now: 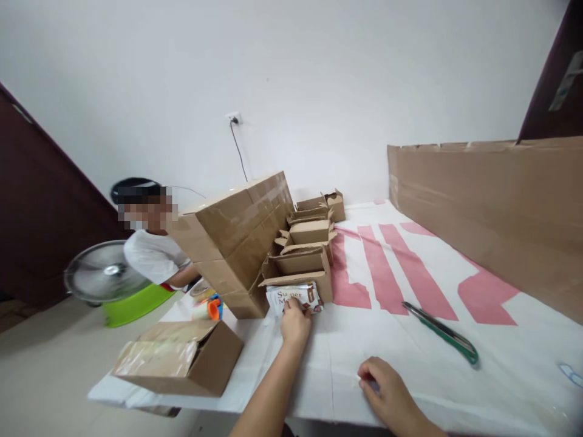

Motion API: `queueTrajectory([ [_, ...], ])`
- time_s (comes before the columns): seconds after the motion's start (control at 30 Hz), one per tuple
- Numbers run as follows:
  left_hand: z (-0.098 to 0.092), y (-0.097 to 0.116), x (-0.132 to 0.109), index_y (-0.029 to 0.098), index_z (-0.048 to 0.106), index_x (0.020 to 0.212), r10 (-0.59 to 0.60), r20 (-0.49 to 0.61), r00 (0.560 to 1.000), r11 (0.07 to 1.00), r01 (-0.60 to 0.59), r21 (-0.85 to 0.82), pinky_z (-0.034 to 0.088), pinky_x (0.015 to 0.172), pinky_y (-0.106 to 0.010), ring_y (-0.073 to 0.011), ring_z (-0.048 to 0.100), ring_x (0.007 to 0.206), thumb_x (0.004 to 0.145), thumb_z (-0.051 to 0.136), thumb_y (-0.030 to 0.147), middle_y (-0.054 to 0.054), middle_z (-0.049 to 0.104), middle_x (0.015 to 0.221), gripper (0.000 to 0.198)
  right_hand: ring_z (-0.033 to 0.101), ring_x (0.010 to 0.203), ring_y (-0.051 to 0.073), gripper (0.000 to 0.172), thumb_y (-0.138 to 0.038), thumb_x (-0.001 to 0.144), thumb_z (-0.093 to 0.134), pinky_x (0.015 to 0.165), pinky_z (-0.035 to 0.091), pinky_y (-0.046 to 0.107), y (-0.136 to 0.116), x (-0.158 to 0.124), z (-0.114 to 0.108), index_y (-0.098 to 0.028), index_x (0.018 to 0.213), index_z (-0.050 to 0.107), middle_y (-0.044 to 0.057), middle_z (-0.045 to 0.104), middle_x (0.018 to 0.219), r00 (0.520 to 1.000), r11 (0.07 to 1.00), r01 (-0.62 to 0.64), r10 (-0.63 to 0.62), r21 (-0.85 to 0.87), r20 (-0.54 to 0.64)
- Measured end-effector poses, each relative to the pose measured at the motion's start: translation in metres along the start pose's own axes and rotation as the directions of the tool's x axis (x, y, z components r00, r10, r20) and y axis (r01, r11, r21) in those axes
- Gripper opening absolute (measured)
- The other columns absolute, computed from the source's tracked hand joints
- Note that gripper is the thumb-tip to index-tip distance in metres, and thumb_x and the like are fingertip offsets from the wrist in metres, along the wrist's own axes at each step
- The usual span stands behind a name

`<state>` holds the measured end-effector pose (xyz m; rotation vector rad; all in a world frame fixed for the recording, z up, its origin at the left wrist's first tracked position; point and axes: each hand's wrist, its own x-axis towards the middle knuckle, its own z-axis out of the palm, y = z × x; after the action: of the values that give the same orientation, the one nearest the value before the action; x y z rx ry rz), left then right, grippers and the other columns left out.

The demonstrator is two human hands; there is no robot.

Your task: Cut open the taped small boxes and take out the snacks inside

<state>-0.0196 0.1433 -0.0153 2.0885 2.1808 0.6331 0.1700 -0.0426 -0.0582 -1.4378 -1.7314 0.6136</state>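
Observation:
My left hand [296, 321] is on a white packet [295, 296] printed "Super" with a brown picture on it, its fingers closed over the front. The packet stands against the front of an open cardboard box [303, 267], the nearest in a row of several. My right hand [387, 388] hovers at the table's near edge, loosely curled with a gap between thumb and forefinger and nothing in it. Forward and to its right lies a green utility knife [441, 332] on the white and pink table cover [346, 346].
Stacked closed cartons [241, 237] form a wall left of the open boxes. A taped box [182, 358] sits at the left corner. Cardboard panels [492, 206] line the right side. Beyond the stack, a person [157, 249] is near a fan [112, 270] and a green tub [136, 303].

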Motion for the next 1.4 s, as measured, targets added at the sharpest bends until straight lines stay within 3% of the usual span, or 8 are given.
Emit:
queueTrajectory([
  [0.33,0.031,0.022,0.057,0.008,0.048,0.114,0.046,-0.071,0.996,0.999,-0.047,-0.003,0.046,0.083,-0.039,-0.0324,0.062,0.103,0.086,0.054,0.028,-0.024,0.055,0.117,0.035,0.057,0.077,0.018,0.010,-0.022,0.085,0.047,0.072,0.044,0.030,-0.002,0.000,-0.002,-0.020,0.081,0.055,0.003,0.062,0.081,1.000,1.000,0.004,-0.004,0.014,-0.027],
  [0.53,0.044,0.011,0.049,0.001,0.033,0.137,0.122,-0.089,0.989,0.991,-0.127,-0.053,0.036,0.104,-0.045,-0.0362,0.043,0.130,0.089,0.050,0.038,-0.030,0.039,0.140,0.063,0.058,0.076,0.018,0.013,-0.023,0.086,0.046,0.072,0.045,0.030,-0.003,0.000,-0.005,-0.020,0.079,0.056,0.003,0.063,0.080,0.999,0.999,-0.007,0.009,0.046,-0.033],
  [0.7,0.042,0.003,0.039,0.000,0.030,0.142,0.177,-0.015,0.984,0.980,-0.177,-0.090,0.029,0.112,-0.044,-0.0334,0.032,0.140,0.092,0.044,0.037,-0.028,0.033,0.148,0.064,0.058,0.076,0.018,0.014,-0.024,0.087,0.045,0.072,0.046,0.031,-0.004,-0.002,-0.006,-0.020,0.080,0.057,0.004,0.062,0.080,1.000,1.000,-0.007,0.008,0.027,-0.026],
  [0.93,0.031,-0.006,-0.032,0.007,0.038,0.141,0.214,0.118,0.970,0.971,-0.197,-0.138,0.021,0.115,-0.056,-0.0385,0.012,0.146,0.086,0.052,0.039,-0.024,0.027,0.154,0.065,0.060,0.076,0.019,0.018,-0.028,0.088,0.046,0.073,0.049,0.031,-0.005,-0.004,-0.007,-0.020,0.081,0.061,0.005,0.065,0.080,0.998,0.999,0.026,-0.024,0.043,-0.050],
  [1.13,0.005,-0.042,-0.119,0.016,0.048,0.134,0.446,0.166,0.880,0.857,-0.366,-0.363,0.024,0.116,-0.055,-0.0338,0.013,0.147,0.084,0.056,0.039,-0.016,0.029,0.155,0.055,0.063,0.079,0.020,0.021,-0.034,0.090,0.046,0.075,0.051,0.033,0.004,-0.004,-0.004,-0.020,0.085,0.062,0.006,0.066,0.084,0.998,0.999,0.052,-0.052,0.005,-0.028],
  [1.27,-0.031,-0.071,-0.134,0.018,0.054,0.120,0.434,0.016,0.901,0.804,-0.379,-0.459,0.035,0.111,-0.049,-0.0273,0.037,0.138,0.090,0.046,0.033,-0.016,0.047,0.142,0.035,0.063,0.082,0.022,0.024,-0.038,0.090,0.047,0.076,0.051,0.034,0.009,-0.005,-0.003,-0.021,0.087,0.062,0.007,0.067,0.086,0.999,0.999,0.039,-0.039,-0.009,-0.026],
  [1.33,-0.055,-0.093,-0.129,0.020,0.057,0.109,0.379,-0.185,0.907,0.821,-0.422,-0.384,0.037,0.110,-0.048,-0.0259,0.044,0.132,0.089,0.044,0.030,-0.015,0.054,0.130,0.025,0.063,0.082,0.022,0.024,-0.040,0.090,0.047,0.076,0.051,0.034,0.009,-0.005,-0.004,-0.021,0.087,0.062,0.008,0.067,0.086,0.999,1.000,0.028,-0.028,-0.012,-0.020],
  [1.4,-0.083,-0.120,-0.116,0.021,0.056,0.097,0.257,-0.478,0.840,0.863,-0.422,-0.278,0.036,0.109,-0.048,-0.0263,0.048,0.125,0.086,0.050,0.031,-0.013,0.056,0.119,0.016,0.063,0.082,0.022,0.024,-0.041,0.090,0.047,0.076,0.051,0.034,0.007,-0.005,-0.004,-0.022,0.086,0.062,0.007,0.067,0.086,1.000,1.000,0.025,-0.025,-0.011,-0.014],
])
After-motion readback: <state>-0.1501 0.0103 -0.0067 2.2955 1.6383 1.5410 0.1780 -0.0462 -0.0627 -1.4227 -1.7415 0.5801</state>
